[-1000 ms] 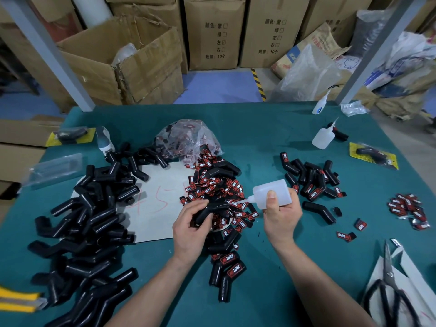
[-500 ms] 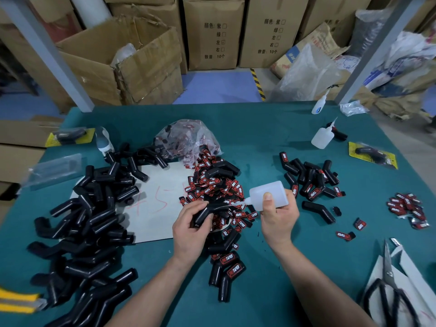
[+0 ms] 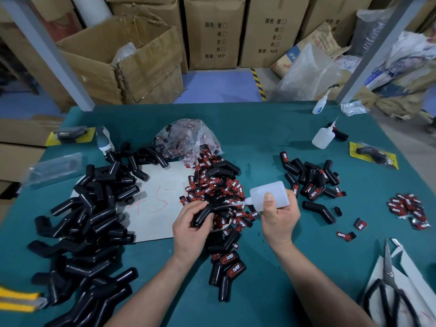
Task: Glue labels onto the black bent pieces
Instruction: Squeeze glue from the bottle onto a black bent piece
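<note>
Your left hand (image 3: 191, 228) held a black bent piece (image 3: 204, 213) tight, just over the pile of labels (image 3: 212, 182) in the middle of the green desk (image 3: 259, 142). Your right hand (image 3: 279, 218) was wrapped round a white glue bottle (image 3: 271, 194), with its tip pointing at the piece. More black pieces (image 3: 94, 208) lay in a heap on your left.

Bent piece (image 3: 204, 213) (black) tilted; labels (image 3: 212, 182) heaped beneath.

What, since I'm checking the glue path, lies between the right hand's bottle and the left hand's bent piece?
Only the bottle's nozzle, above loose labels, in the head view.
</note>
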The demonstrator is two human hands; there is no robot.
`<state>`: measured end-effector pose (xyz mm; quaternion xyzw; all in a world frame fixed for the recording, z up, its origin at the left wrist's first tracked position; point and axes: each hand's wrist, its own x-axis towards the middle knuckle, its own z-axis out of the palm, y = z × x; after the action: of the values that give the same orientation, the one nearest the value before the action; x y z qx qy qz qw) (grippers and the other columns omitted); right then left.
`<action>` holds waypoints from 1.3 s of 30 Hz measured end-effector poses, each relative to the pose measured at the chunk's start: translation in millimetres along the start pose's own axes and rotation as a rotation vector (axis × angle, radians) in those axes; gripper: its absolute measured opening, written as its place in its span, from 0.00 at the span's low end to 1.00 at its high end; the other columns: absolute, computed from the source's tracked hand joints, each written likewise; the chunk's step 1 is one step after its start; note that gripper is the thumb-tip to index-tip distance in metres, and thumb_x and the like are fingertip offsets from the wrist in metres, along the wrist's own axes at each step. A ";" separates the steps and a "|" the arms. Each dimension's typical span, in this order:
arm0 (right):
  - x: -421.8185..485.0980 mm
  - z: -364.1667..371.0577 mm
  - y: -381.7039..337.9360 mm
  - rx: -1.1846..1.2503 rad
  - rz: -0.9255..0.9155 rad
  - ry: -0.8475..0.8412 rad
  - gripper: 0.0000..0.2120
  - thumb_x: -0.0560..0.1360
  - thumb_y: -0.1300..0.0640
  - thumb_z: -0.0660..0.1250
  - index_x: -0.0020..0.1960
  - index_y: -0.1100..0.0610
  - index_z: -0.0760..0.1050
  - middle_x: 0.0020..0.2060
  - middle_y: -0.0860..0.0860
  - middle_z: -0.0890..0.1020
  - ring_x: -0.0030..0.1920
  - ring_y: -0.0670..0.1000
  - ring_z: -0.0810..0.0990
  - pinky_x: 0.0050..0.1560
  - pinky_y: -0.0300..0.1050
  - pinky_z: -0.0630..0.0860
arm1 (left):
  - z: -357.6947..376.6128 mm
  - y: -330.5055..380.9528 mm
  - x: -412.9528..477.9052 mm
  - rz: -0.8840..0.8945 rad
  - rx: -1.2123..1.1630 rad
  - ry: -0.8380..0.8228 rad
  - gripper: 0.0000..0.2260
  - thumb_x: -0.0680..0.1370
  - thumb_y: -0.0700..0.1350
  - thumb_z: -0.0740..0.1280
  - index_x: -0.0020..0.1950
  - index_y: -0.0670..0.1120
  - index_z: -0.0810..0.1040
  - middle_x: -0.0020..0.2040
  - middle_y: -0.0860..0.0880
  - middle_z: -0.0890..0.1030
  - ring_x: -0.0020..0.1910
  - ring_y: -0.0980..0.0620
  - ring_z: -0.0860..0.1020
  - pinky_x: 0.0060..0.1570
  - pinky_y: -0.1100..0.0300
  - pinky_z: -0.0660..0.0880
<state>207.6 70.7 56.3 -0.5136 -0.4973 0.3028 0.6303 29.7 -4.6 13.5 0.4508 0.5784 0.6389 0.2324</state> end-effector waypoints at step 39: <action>1.3 -1.1 3.4 -0.043 -0.045 0.005 0.07 0.71 0.43 0.67 0.43 0.44 0.71 0.36 0.35 0.79 0.34 0.38 0.76 0.33 0.31 0.71 | -1.0 -4.9 0.0 -0.024 0.049 0.004 0.12 0.73 0.37 0.74 0.56 0.46 0.83 0.55 0.51 0.83 0.56 0.54 0.81 0.57 0.65 0.76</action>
<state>209.5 72.5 53.5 -0.5167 -0.5134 0.2765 0.6269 27.7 -4.0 8.9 0.4480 0.5997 0.6227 0.2279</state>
